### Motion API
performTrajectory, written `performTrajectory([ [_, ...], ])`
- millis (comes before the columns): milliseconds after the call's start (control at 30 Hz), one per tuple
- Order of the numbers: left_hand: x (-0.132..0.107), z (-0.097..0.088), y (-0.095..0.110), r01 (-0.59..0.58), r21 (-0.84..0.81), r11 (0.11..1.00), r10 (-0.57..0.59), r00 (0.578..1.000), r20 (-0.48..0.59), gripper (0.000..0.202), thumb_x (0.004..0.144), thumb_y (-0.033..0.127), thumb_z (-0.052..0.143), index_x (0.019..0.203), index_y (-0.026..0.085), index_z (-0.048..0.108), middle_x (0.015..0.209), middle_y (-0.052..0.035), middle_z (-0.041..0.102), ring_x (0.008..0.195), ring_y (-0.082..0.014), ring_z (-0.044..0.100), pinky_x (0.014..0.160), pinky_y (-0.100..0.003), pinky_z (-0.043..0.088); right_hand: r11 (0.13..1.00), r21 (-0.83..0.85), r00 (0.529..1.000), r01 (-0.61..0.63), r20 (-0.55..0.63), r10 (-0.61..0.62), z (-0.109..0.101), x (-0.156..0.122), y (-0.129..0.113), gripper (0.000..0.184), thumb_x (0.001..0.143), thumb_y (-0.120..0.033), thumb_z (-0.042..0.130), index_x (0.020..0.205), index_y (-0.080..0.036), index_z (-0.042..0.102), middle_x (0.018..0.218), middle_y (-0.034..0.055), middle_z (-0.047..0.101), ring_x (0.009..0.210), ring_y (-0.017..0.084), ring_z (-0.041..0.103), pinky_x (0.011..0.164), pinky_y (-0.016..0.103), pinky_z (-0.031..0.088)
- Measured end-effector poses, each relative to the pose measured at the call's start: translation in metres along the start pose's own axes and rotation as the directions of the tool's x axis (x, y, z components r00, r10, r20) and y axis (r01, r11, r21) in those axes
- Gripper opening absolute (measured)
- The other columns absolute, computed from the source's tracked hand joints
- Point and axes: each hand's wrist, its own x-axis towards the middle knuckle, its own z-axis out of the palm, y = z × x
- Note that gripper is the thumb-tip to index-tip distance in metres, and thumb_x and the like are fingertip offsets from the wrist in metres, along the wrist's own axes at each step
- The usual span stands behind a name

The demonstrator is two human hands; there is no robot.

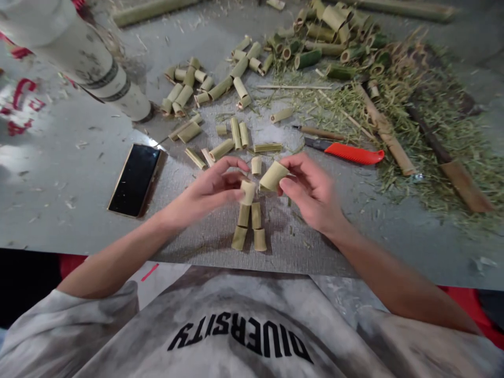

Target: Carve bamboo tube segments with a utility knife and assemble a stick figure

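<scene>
My right hand (309, 189) pinches a short, pale bamboo tube (273, 176) between thumb and fingers, tilted above the table. Beside it, my left hand (220, 184) has its thumb and a bent finger around a smaller bamboo piece (248, 192); its index finger is stretched out above. Just beyond, between the two hands, a small bamboo piece (256, 166) stands apart. Nearer to me, short bamboo segments lie in two columns: an upper pair with a left segment (243, 216) and a right one (256, 216), then a lower left (239, 238) and lower right (260, 240).
A phone (134, 180) lies on the left, with a tall patterned cylinder (106, 73) behind it. Loose bamboo pieces (222, 88) spread beyond my hands. At right are a red-handled knife (350, 153), a wooden-handled blade (452, 168), shavings (429, 121) and a bamboo pile (334, 37).
</scene>
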Motion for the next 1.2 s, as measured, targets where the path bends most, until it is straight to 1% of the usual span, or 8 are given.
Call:
performTrajectory([
  [200,-0.006,0.009,0.004,-0.007,0.123,0.992,0.002,0.999,0.036,0.041,0.102,0.025,0.08,0.136,0.029,0.057,0.107,-0.0018,0.071,0.092,-0.0143,0.071,0.084,-0.029,0.061,0.997,0.069,0.999,-0.018,0.052,0.015,0.005,-0.002,-0.006,0.019,0.109,-0.045,0.075,0.109,-0.029,0.066,0.096,-0.0011,0.07,0.078,0.014,0.065,0.074,0.032,0.06],
  [400,-0.006,0.013,0.004,-0.03,0.194,0.981,0.034,0.999,-0.021,0.037,0.1,0.024,0.08,0.131,0.026,0.06,0.102,-0.0013,0.069,0.087,-0.0139,0.069,0.084,-0.03,0.062,1.0,0.018,0.998,-0.007,0.067,0.006,0.005,-0.003,-0.002,0.025,0.106,-0.05,0.077,0.108,-0.03,0.064,0.095,-0.0013,0.07,0.08,0.015,0.067,0.076,0.032,0.062],
  [600,-0.005,0.012,0.003,-0.035,0.217,0.976,0.042,0.999,-0.025,0.035,0.1,0.027,0.082,0.129,0.026,0.062,0.102,-0.0013,0.073,0.087,-0.0143,0.071,0.084,-0.031,0.062,1.0,0.006,0.998,0.001,0.055,-0.002,0.006,-0.003,-0.002,0.02,0.107,-0.043,0.076,0.107,-0.029,0.062,0.094,-0.0027,0.07,0.08,0.014,0.067,0.076,0.031,0.061],
  [700,-0.005,0.007,0.001,-0.112,0.285,0.952,0.139,0.987,-0.076,0.035,0.099,0.03,0.084,0.128,0.026,0.064,0.105,-0.0025,0.075,0.092,-0.0163,0.072,0.083,-0.032,0.061,0.998,-0.047,0.999,0.043,-0.001,-0.043,0.003,-0.003,0.0,0.017,0.106,-0.041,0.075,0.105,-0.029,0.063,0.095,-0.0022,0.068,0.079,0.014,0.065,0.074,0.032,0.06],
  [867,-0.001,-0.012,0.003,-0.173,0.631,0.756,0.364,0.913,-0.185,0.031,0.099,0.027,0.081,0.129,0.028,0.072,0.122,-0.0063,0.078,0.107,-0.022,0.075,0.091,-0.039,0.061,0.983,-0.15,0.98,0.106,-0.149,-0.128,-0.004,-0.001,0.005,0.023,0.1,-0.041,0.075,0.095,-0.03,0.055,0.094,0.0,0.067,0.084,0.02,0.064,0.071,0.038,0.058],
  [1000,0.005,-0.015,0.003,-0.184,0.831,0.524,0.43,0.9,-0.072,0.026,0.1,0.019,0.074,0.124,0.028,0.076,0.123,-0.0068,0.078,0.11,-0.023,0.074,0.097,-0.041,0.063,0.976,-0.167,0.969,0.142,-0.18,-0.172,-0.006,0.0,0.006,0.025,0.094,-0.026,0.076,0.107,-0.032,0.056,0.096,-0.003,0.068,0.081,0.017,0.065,0.072,0.036,0.058],
  [1100,0.009,-0.009,-0.004,-0.271,0.853,0.447,0.458,0.888,0.042,0.026,0.1,0.011,0.069,0.119,0.028,0.074,0.122,-0.0062,0.076,0.11,-0.0217,0.075,0.096,-0.038,0.064,0.917,-0.355,0.974,0.18,-0.065,-0.216,-0.006,0.001,0.003,0.031,0.099,-0.02,0.072,0.126,-0.032,0.064,0.103,-0.0005,0.075,0.085,0.018,0.07,0.08,0.038,0.061],
  [1200,0.012,-0.004,-0.012,-0.375,0.828,0.416,0.501,0.855,0.136,0.03,0.099,0.003,0.065,0.116,0.027,0.07,0.121,-0.005,0.073,0.11,-0.0193,0.076,0.093,-0.034,0.064,0.791,-0.526,0.948,0.313,0.129,-0.29,-0.005,0.002,0.002,0.021,0.104,-0.015,0.065,0.122,-0.027,0.069,0.108,0.0037,0.079,0.096,0.022,0.073,0.09,0.04,0.061],
])
